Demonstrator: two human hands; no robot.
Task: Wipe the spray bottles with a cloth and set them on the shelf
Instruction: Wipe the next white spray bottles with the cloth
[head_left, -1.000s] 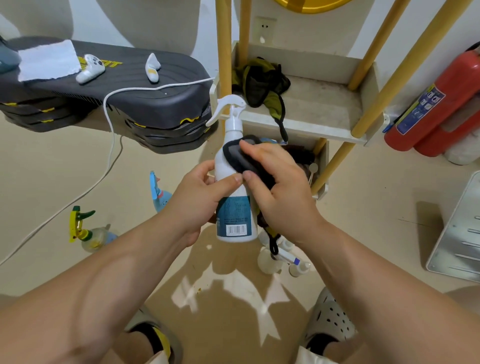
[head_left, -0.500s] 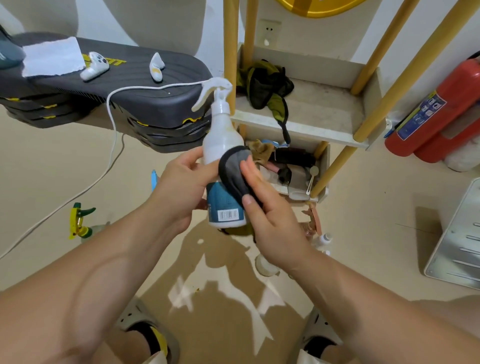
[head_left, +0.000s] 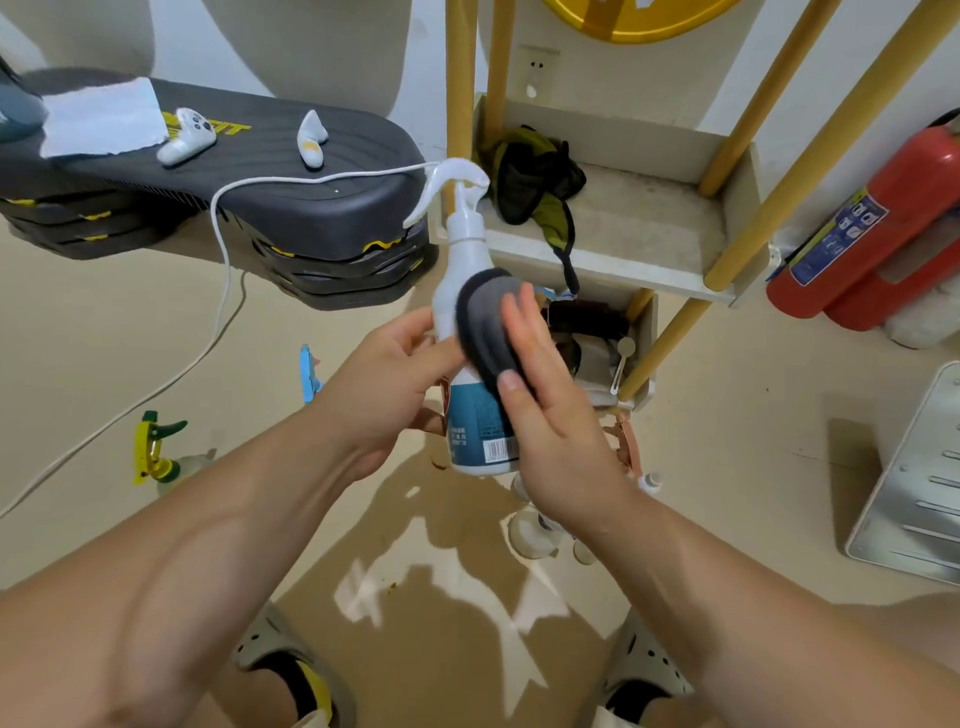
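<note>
A white spray bottle with a blue label stands nearly upright in the air in front of the shelf; my left hand grips its body from the left. My right hand pinches a grey dark-edged cloth between thumb and fingers and presses it against the bottle's right side. The cream shelf on yellow poles stands just behind. More spray bottles are on the floor: a yellow-green one, a blue one and clear ones below my hands.
A dark green rag lies on the upper shelf; the lower tier holds clutter. Stacked black platforms with controllers and a white cable are on the left. Red fire extinguishers and a metal rack stand on the right.
The bottle has turned in my left hand and tilted slightly left. My right hand has shifted the cloth from the bottle's front to its right side and opened flatter.
</note>
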